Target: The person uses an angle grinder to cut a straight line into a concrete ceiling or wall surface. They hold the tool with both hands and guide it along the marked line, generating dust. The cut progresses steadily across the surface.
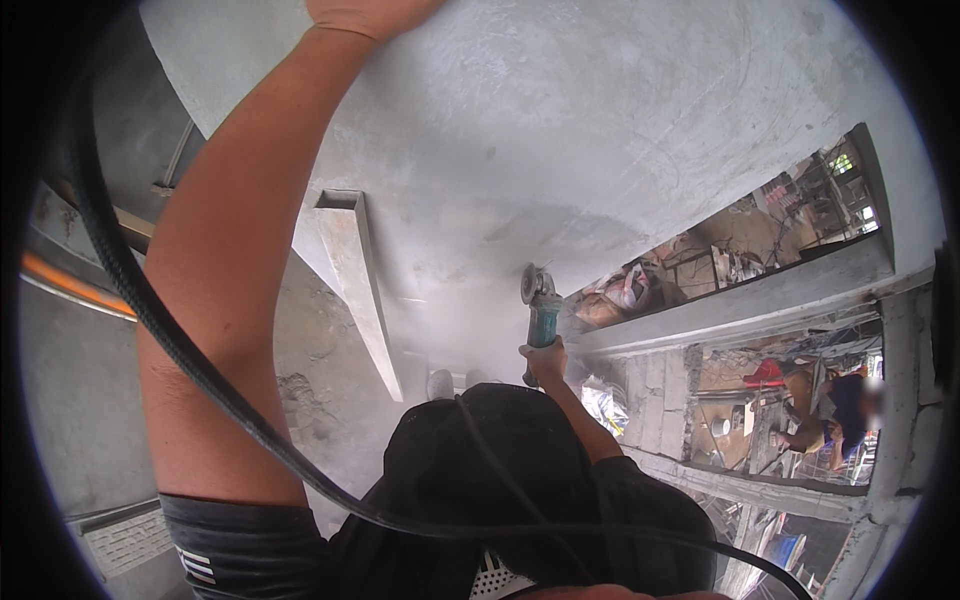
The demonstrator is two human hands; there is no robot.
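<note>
I see my right hand (545, 358) wrapped tight round the teal angle grinder (540, 305), its disc against the grey concrete wall (560, 130), dust below it. My left hand (365, 12) is high on that wall, its grip cut off—I cannot tell. I'd judge light, steady pressure best. No containers I can make out.

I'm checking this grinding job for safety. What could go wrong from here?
1. The right hand alone holds the angle grinder against the concrete wall; a kickback could twist it loose.
2. The black cable loops across the left arm and body, so it might snag.
3. Dust clouds the disc, hiding the cut and probably reaching the face.
</note>
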